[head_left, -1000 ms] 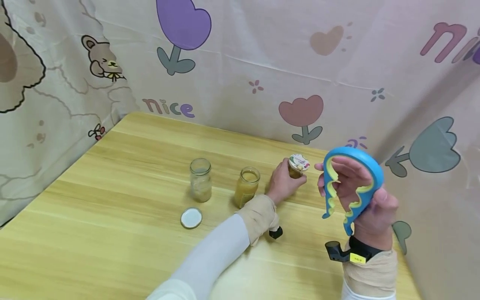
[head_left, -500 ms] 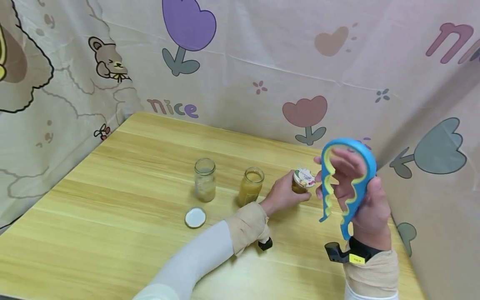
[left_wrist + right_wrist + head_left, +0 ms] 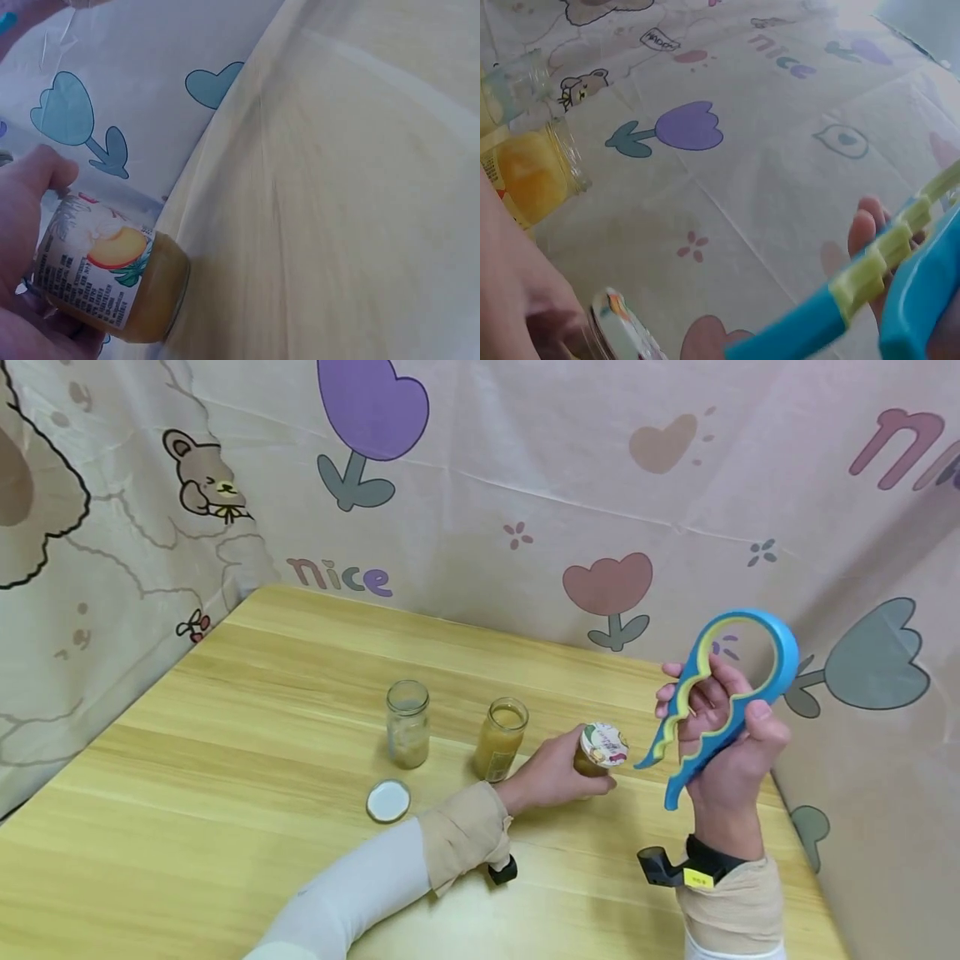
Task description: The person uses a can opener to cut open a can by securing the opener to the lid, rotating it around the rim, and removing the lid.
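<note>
My left hand grips a small glass jar of amber-yellow contents round its side. The jar has a fruit label and a printed white lid on top. In the left wrist view its base is close over the table. To the right, my right hand holds a blue and yellow jar opener in the air, thumb on its outer arm. The opener's two scalloped arms are spread apart, their tips pointing down-left toward the lidded jar, with nothing between them.
Left of the lidded jar stands a lidless jar of yellow contents. Further left is a clear lidless jar with a little residue low down. A loose lid lies white side up on the wooden table. A patterned curtain hangs behind.
My left hand has brought the lidded jar nearer the table's front. My right hand has swung the jar opener, its loop now higher and further right and its tips slanting left.
</note>
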A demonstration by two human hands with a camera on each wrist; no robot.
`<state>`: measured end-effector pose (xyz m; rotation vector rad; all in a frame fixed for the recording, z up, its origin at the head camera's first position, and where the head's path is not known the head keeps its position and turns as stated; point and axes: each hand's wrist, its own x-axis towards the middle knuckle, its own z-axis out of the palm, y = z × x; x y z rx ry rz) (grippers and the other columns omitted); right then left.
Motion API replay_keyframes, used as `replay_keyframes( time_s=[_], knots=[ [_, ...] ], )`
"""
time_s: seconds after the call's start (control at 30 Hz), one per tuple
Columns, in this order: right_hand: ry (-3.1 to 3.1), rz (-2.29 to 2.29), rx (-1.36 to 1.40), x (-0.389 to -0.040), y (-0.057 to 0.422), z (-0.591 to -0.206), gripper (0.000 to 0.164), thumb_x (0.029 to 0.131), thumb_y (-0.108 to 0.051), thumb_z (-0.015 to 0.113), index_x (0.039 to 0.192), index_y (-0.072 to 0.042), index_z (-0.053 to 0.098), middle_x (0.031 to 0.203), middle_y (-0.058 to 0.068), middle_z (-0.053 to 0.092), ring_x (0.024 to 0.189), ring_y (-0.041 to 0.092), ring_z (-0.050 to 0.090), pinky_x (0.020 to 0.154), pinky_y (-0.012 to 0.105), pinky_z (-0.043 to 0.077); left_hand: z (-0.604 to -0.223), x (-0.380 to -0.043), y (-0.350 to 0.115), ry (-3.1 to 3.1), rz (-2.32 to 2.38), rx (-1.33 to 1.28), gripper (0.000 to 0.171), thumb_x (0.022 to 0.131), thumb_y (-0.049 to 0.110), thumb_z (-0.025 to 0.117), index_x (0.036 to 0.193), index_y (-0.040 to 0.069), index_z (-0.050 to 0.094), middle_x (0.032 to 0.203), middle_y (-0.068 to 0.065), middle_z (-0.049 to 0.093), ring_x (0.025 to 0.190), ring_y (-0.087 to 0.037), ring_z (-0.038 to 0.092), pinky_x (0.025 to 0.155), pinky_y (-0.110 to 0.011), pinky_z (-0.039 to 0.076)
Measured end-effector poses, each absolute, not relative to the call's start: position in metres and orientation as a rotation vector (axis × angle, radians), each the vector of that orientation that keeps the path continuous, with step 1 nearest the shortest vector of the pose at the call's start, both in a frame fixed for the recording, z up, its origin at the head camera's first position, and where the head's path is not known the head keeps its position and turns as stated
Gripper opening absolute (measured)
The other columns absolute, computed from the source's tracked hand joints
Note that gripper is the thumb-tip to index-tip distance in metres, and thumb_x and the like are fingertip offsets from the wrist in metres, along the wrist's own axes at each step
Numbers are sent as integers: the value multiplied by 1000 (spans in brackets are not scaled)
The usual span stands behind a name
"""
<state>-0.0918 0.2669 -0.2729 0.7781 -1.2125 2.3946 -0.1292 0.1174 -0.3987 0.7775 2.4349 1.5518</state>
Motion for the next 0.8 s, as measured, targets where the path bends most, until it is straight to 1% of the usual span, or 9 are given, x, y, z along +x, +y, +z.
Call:
replay_keyframes(
  time_s=[0.1,0.2,0.3,0.4,0.5,0.6,0.7,0.8],
  knots=[
    [-1210,2334,736,-93,265,-273,66,91,-35,54,132,14,36,114,32,55,78,32,60,65,35,55,-399,-126,112,2423,1523,825,60,76,42,77,126,25,48,115,10,59,104,-4,55,88,-22,46],
    [-1185,2333,770,-92,261,-272,78,89,-44,62,138,10,33,121,32,51,79,32,60,64,38,56,-400,-122,106,2392,1502,858,58,78,42,76,126,26,48,115,10,59,103,-4,55,87,-21,46],
    [-1186,2339,837,-92,257,-274,85,88,-49,62,143,6,29,128,33,45,82,32,59,63,41,56,-401,-120,99,2367,1488,869,58,78,42,75,127,26,48,114,11,59,103,-3,55,87,-22,46],
    [-1237,2302,916,-93,254,-276,85,90,-51,58,145,5,27,131,33,42,86,30,56,64,37,56,-401,-118,93,2354,1481,874,57,79,41,75,127,27,48,114,12,59,103,-3,55,88,-22,46],
    [-1302,2202,949,-95,251,-280,79,94,-48,54,141,12,32,126,32,49,81,28,55,62,30,53,-402,-117,88,2340,1486,886,58,78,39,76,128,27,49,115,13,59,105,-3,55,89,-22,45],
    [-1328,2109,898,-97,250,-283,75,94,-46,55,130,18,43,114,29,60,70,25,59,57,26,51,-401,-117,84,2317,1494,902,60,78,38,77,130,25,48,116,13,59,106,-2,54,91,-22,44],
    [-1340,2052,829,-99,251,-284,73,91,-48,57,121,19,50,103,26,65,62,24,62,55,25,51,-400,-117,83,2312,1489,921,61,79,39,76,131,24,48,116,13,58,106,-2,54,91,-22,44],
    [-1399,1993,801,-100,253,-284,75,90,-51,58,119,18,52,96,23,66,62,23,63,55,24,52,-399,-119,85,2314,1492,930,60,78,39,76,130,26,48,115,14,58,104,-2,55,89,-21,45]
  ],
)
